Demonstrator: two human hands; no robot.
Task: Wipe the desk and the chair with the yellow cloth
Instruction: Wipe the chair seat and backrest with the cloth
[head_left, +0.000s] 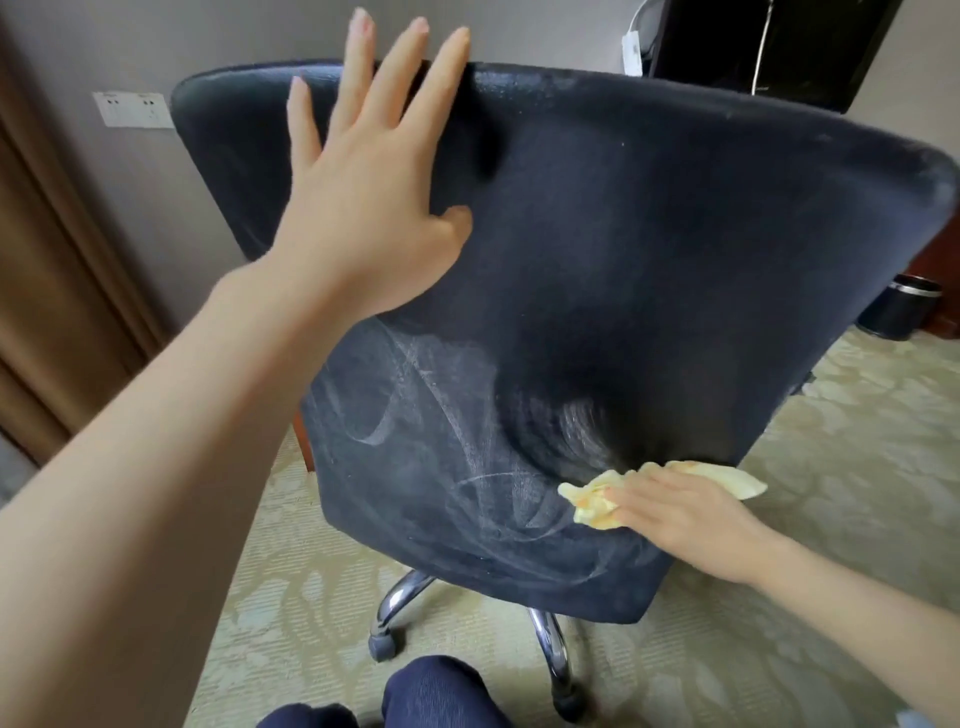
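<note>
My left grip (363, 218) lies flat on the upper back of the chair (649, 249), fingers straight and spread apart. The fingertips reach up past the top edge and the thumb rests on the dark blue fabric, holding nothing.

My right grip (691, 514) is low on the same chair back, near its lower right side. Its fingers lie fairly straight and point left, pressing the yellow cloth (589, 501) against the fabric rather than closing round it. I cannot see my right thumb.

The cloth is bunched under that hand. Its long axis runs roughly left to right across the chair back. A crumpled end sticks out past my fingertips on the left, and a flatter, pointed tail sticks out to the right, beyond the edge of the chair back.

The chair faces away from me, so I see the rear of its backrest. It stands upright with its top tipped slightly to the left. Pale streaks and curved smears mark the lower left part of the fabric, and the patch just above the cloth looks darker.

Under the backrest, a chrome leg (400, 597) of the base ends in a dark caster (382, 647) on the pale patterned carpet (831, 467).

My knees (436, 691), in dark blue trousers, show at the bottom edge. A white socket plate (134, 109) is on the wall behind the chair at the left. A black bin (901, 306) stands on the floor at the far right.
</note>
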